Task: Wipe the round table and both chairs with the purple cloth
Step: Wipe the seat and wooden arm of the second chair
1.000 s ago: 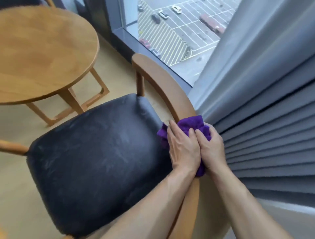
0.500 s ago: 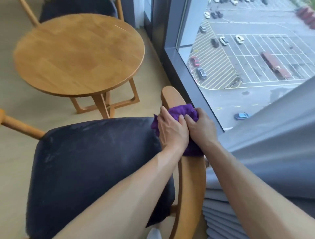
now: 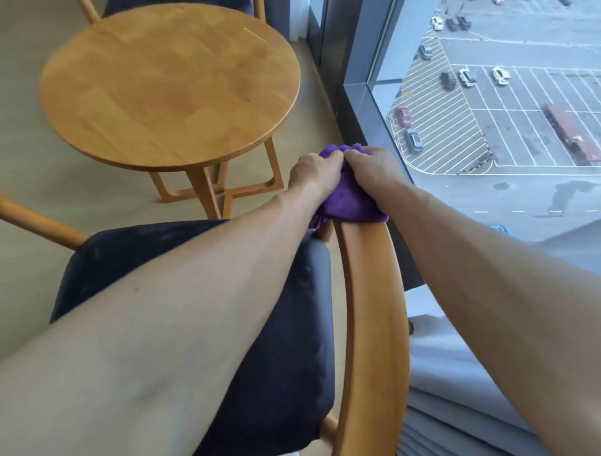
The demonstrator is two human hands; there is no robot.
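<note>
Your left hand (image 3: 313,174) and right hand (image 3: 370,169) were both clamped on the purple cloth (image 3: 349,200), fingers curled round it, knuckles side by side and touching. Cloth was bunched over the far end of the near chair's curved wooden backrest rail (image 3: 374,309), a bit of it hanging off the seat side. Both forearms stretched out from the bottom of frame, left one crossing over the dark navy seat cushion (image 3: 292,341). Cushion showed pale dusty smears near its far edge. The round wooden table (image 3: 169,84) stood beyond the chair, apart from it, top bare with a thin light line near the far right rim. Second chair (image 3: 182,4) sat just behind the table, only a sliver visible at the top edge. Window (image 3: 487,114) ran along your right, parking lot far below; folded grey curtain (image 3: 455,390) lay bottom right beside the backrest rail.
</note>
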